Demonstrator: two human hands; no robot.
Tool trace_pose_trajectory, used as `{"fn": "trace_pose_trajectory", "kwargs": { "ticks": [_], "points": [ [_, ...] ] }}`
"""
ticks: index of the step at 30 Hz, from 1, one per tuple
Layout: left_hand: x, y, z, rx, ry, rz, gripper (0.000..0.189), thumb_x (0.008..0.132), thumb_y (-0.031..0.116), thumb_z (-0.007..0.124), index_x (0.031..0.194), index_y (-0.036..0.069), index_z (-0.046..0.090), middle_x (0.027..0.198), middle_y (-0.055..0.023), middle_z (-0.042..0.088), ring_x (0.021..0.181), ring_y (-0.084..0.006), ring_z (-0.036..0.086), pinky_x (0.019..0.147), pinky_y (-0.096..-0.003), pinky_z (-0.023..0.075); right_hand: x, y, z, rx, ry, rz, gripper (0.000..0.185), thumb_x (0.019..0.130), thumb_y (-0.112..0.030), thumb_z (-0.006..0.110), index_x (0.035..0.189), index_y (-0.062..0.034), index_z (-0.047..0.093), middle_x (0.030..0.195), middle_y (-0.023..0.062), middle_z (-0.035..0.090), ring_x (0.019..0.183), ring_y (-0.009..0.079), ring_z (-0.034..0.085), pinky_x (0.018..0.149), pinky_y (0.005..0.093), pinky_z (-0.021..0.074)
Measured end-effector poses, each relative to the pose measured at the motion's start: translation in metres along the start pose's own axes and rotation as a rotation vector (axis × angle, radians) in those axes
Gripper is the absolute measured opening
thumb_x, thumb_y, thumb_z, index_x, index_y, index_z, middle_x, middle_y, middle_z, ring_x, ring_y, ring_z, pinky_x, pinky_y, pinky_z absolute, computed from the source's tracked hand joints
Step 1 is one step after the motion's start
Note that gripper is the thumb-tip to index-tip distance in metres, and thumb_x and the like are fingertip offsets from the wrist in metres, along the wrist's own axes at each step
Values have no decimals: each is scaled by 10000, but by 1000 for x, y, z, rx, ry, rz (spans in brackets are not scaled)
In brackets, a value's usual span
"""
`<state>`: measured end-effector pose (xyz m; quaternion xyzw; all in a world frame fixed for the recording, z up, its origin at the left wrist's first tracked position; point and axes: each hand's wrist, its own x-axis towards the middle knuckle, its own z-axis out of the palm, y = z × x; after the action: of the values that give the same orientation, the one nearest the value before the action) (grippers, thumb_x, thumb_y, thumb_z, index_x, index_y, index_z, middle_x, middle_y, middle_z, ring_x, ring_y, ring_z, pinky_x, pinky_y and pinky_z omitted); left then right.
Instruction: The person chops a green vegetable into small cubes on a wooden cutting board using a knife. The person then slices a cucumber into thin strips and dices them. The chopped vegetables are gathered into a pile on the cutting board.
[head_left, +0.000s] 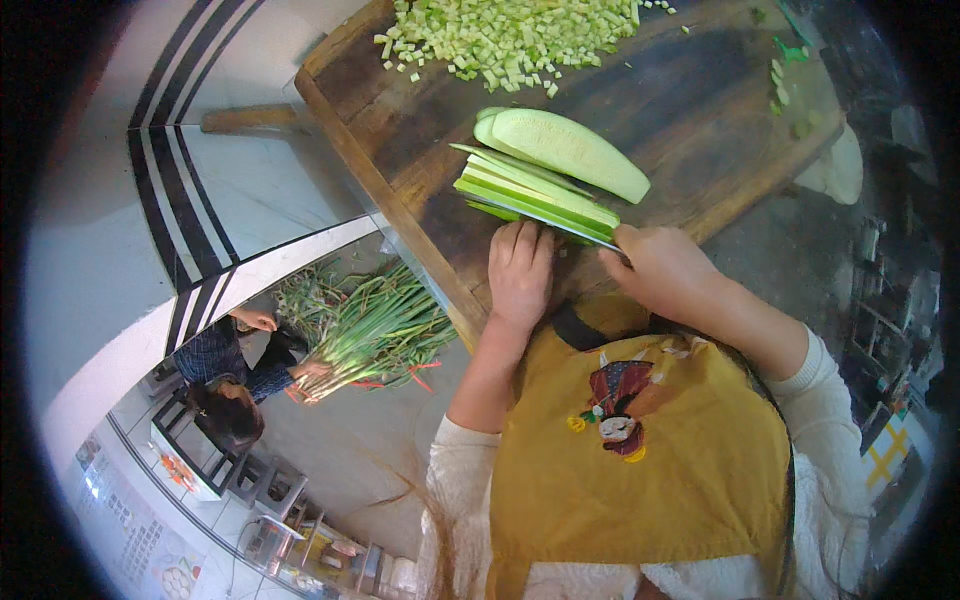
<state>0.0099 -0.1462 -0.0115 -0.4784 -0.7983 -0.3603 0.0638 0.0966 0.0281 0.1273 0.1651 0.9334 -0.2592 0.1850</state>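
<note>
My right hand (660, 266) is closed around the handle end of a knife (559, 223), whose thin blade lies along a stack of long green squash strips (536, 191). My left hand (520, 270) rests at the near side of the strips, its fingertips bent against them by the blade; whether it grips any is hidden. Just beyond the strips lie pale lengthwise squash slices (566, 146), overlapping each other. A heap of small diced squash (510, 37) covers the far part of the wooden cutting board (697, 127).
The board's raised wooden edge (390, 202) runs down the left side. Small green scraps (780, 82) lie near its right edge. On the floor at lower left, another person (225, 375) holds a bundle of green onions (375, 330). A shelf with goods (322, 555) stands below.
</note>
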Motion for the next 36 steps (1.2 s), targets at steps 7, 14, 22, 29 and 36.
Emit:
{"fn": "trace_pose_trajectory", "kwargs": {
  "ticks": [7, 14, 22, 29, 36],
  "points": [
    [29, -16, -44, 91, 380, -244, 173, 852, -8, 686, 1024, -2, 665, 1012, -140, 664, 975, -324, 620, 887, -418, 496, -48, 14, -27, 84, 71, -27, 269, 947, -263, 601, 865, -8, 578, 736, 224, 659, 702, 419, 664, 635, 524, 534],
    [169, -55, -57, -27, -284, 48, 375, 821, 159, 758, 1157, 23, 665, 1150, -164, 665, 1092, -347, 604, 975, -425, 462, -36, 15, 10, 77, -124, -124, 262, 950, -247, 549, 880, -7, 625, 760, 222, 679, 727, 416, 680, 687, 520, 552],
    [182, -27, -4, 230, -863, 267, 472, 713, 181, 818, 1142, 73, 652, 1060, -128, 602, 1068, -322, 574, 891, -443, 480, -31, 22, 25, 38, -210, -243, 210, 892, -203, 582, 863, -11, 663, 794, 203, 709, 756, 353, 721, 674, 463, 574],
    [156, -30, -10, 165, -724, 298, 373, 767, 66, 722, 1133, 102, 655, 1055, -92, 621, 1047, -300, 594, 862, -444, 472, -28, 23, 27, 55, -207, -310, 208, 884, -197, 591, 867, -7, 674, 801, 200, 712, 766, 350, 725, 669, 461, 578],
    [161, -32, -39, 78, -449, 170, 391, 767, 5, 709, 1144, 97, 658, 1067, -110, 678, 1050, -326, 621, 924, -424, 477, -23, 28, 27, 50, -193, -226, 248, 913, -215, 559, 846, -4, 669, 808, 208, 707, 772, 372, 716, 686, 481, 574]
  ]
}}
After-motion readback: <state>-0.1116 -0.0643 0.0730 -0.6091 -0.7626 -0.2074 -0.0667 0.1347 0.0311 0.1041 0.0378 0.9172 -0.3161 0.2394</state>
